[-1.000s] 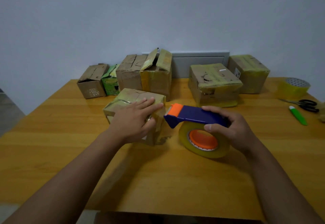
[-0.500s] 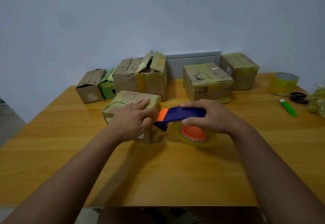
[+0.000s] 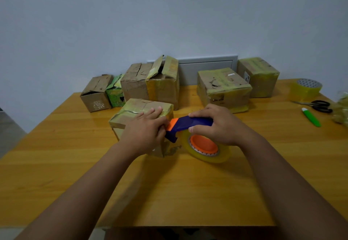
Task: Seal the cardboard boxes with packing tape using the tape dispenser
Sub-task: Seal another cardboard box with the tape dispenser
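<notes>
A small cardboard box (image 3: 135,109) wrapped in yellowish tape sits at the middle of the wooden table (image 3: 56,164). My left hand (image 3: 145,132) lies flat on its top and near side, fingers straight, pressing it. My right hand (image 3: 218,124) grips the blue handle of the tape dispenser (image 3: 192,124). The dispenser's orange tip touches the box's right side next to my left fingers. Its roll of clear tape (image 3: 206,148) with an orange hub hangs below the handle, close to the tabletop.
Several other taped or torn boxes (image 3: 222,87) line the back of the table against the wall, one with raised flaps (image 3: 162,85). At the right lie a spare tape roll (image 3: 305,89), black scissors (image 3: 318,105), a green cutter (image 3: 310,117) and crumpled tape (image 3: 341,109).
My right hand has carried the dispenser left, from a gap beside the box until its orange tip meets the box's right side. My left hand stays pressed on the box.
</notes>
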